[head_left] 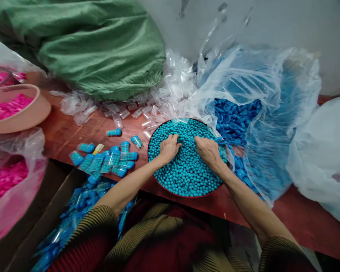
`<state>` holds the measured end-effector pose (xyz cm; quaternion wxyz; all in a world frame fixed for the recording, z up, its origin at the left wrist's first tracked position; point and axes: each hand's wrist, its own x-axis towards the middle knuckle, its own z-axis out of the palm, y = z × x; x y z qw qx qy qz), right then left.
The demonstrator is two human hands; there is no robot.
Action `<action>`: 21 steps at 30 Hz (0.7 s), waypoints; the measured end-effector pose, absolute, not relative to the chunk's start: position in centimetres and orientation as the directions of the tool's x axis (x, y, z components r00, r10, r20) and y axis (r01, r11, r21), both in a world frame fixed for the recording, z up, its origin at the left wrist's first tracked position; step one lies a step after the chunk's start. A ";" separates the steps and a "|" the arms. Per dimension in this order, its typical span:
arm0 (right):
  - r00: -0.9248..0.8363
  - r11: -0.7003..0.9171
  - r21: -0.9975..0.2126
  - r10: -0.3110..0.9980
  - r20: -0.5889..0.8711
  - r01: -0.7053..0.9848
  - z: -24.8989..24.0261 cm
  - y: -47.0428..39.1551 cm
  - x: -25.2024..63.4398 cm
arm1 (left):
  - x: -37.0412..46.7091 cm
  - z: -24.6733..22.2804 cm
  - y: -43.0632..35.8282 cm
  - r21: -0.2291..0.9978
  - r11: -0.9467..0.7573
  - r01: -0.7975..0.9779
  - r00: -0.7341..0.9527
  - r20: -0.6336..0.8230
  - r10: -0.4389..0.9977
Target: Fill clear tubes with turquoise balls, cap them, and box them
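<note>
A round basin with a red rim (pixel 187 196) is filled with small blue balls (pixel 187 173). Over the left half of the balls is my left hand (pixel 168 149), its fingers bent and the thumb toward the middle. Facing it, my right hand (pixel 208 151) is curled with its fingertips at the balls. Whatever either hand grips, if anything, is hidden by the fingers. A clear plastic piece (pixel 180 121) lies at the basin's far edge. Left of the basin lie several clear tubes with blue caps (pixel 115 158), filled with blue balls.
Empty clear tubes (pixel 178 81) are heaped behind the basin, beside a green cloth sack (pixel 102 49). A plastic bag (pixel 268 124) of blue caps (pixel 236 119) lies right. Pink pieces (pixel 13 107) fill a basin (pixel 42 107) at left; blue-capped tubes (pixel 82 207) lie below the table edge.
</note>
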<state>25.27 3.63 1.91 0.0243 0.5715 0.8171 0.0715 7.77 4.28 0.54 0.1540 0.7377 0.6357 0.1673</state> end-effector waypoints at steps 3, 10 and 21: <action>-0.409 0.408 0.102 0.913 -0.013 0.907 0.6 2.0 24.4 | 8.2 0.0 4.6 0.445 -0.129 0.886 0.122 0.044 0.992; -0.384 0.366 -0.317 0.923 0.006 0.875 -0.5 2.9 26.7 | 7.7 0.3 5.1 0.545 -0.182 0.819 0.184 0.051 0.982; -0.398 0.403 -0.383 0.912 0.097 0.831 1.2 2.2 30.0 | 6.6 0.4 5.4 0.839 -0.114 0.533 0.229 -0.013 0.973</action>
